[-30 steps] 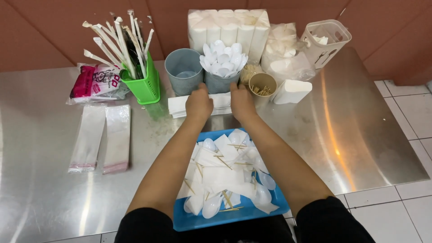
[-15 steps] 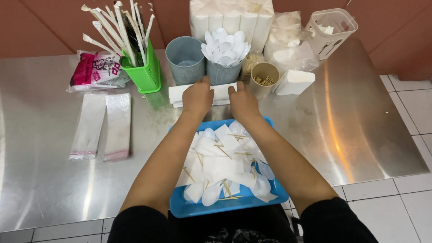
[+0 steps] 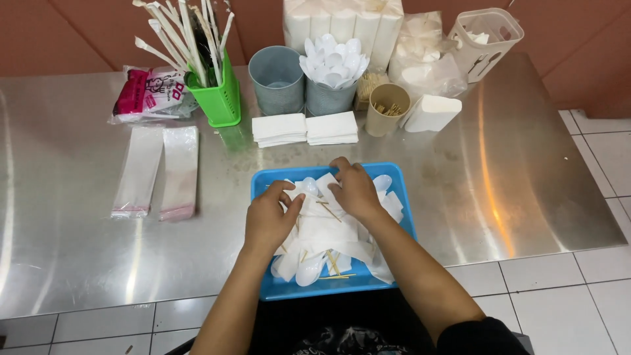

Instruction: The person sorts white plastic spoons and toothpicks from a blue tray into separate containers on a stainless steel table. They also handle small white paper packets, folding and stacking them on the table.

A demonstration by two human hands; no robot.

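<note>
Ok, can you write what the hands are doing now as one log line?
left hand: on napkins | right hand: on napkins | blue tray: napkins, spoons, toothpicks | steel table

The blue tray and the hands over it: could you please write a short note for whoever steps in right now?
Left hand: resting on the heap in the blue tray, fingers curled on a napkin; grip unclear.
Right hand: pressed flat on the same heap.
Heap: white napkins, white plastic spoons and toothpicks, mixed loose.
Behind the tray: two napkin stacks, cup of toothpicks, grey cup of spoons, two piles of clear sleeves at left.
Nothing in the tray is sleeved so far.
</note>
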